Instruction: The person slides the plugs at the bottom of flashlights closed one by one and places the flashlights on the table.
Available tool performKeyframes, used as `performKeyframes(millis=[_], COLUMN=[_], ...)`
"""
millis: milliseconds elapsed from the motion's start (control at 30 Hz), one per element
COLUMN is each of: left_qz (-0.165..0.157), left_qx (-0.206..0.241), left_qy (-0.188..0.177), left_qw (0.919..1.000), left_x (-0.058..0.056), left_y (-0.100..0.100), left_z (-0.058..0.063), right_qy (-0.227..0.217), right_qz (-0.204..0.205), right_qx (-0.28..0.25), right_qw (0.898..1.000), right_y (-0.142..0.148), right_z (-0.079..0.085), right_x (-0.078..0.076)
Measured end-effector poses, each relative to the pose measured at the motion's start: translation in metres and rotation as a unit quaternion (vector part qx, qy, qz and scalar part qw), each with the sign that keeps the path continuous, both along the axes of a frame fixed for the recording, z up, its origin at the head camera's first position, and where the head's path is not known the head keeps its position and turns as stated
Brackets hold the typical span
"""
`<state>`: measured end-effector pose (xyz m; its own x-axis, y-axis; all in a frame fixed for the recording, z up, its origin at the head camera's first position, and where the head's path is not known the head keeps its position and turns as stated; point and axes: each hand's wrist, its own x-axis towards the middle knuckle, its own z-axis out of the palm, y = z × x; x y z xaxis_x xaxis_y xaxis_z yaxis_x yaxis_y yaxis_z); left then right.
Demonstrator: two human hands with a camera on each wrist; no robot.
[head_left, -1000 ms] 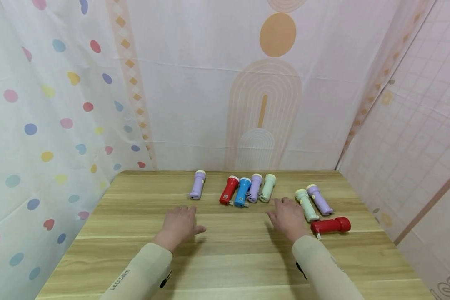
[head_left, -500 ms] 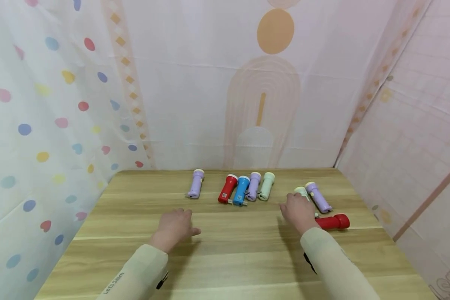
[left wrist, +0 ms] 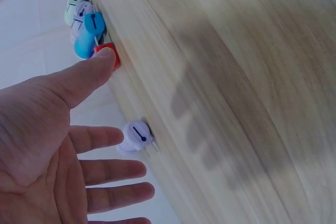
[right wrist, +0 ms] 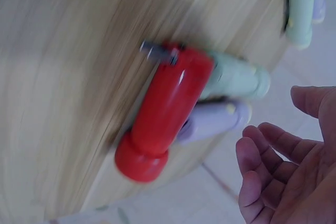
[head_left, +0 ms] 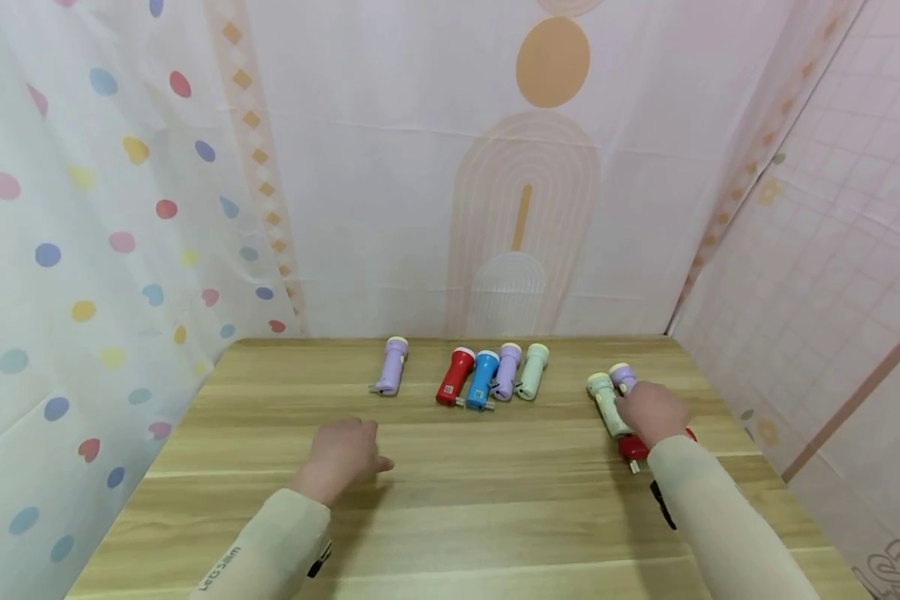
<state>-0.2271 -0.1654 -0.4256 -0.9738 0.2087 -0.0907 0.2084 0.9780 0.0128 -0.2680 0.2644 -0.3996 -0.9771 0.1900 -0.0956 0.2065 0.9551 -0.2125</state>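
Observation:
My right hand (head_left: 654,412) hovers over the right-hand flashlights, holding nothing; in the right wrist view its fingers are loosely bent and the thumb stands apart. Beneath or beside it lie a purple flashlight (head_left: 622,377), a pale green flashlight (head_left: 607,404) and a red flashlight (right wrist: 170,103) with its plug prongs folded out. In the head view the hand hides much of the purple and red ones. My left hand (head_left: 342,454) is held above the table at the left, fingers spread and nothing in it. Farther back from it lies another purple flashlight (head_left: 393,367).
At the back middle of the wooden table (head_left: 450,517), a red flashlight (head_left: 456,377), a blue one (head_left: 483,381), a purple one (head_left: 507,372) and a pale green one (head_left: 532,372) lie side by side. A patterned curtain (head_left: 375,183) hangs behind the table.
My right hand has moved right, passing over the pale green flashlight to the purple and red ones. The left hand has barely shifted. The flashlights lie where they were.

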Motion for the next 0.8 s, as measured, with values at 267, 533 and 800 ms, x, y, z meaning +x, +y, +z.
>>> performKeyframes(millis=[267,533,800], left_qz=[0.010,0.005,-0.002], left_qx=[0.009,0.006,0.003], left_qy=[-0.015,-0.007,-0.005], left_qw=[0.9998,0.9999,1.0000], left_x=[-0.004,-0.004,-0.004], left_y=[-0.002,-0.001,0.001], left_z=[0.000,-0.002,-0.003], right_qy=[-0.042,-0.081,-0.084], right_qz=[-0.033,-0.067,-0.077], right_qx=[0.004,0.010,-0.007], right_qw=[0.999,0.994,0.993], right_y=[0.027,0.037,0.041], right_z=[0.007,0.006,-0.005], right_x=[0.006,0.012,0.017])
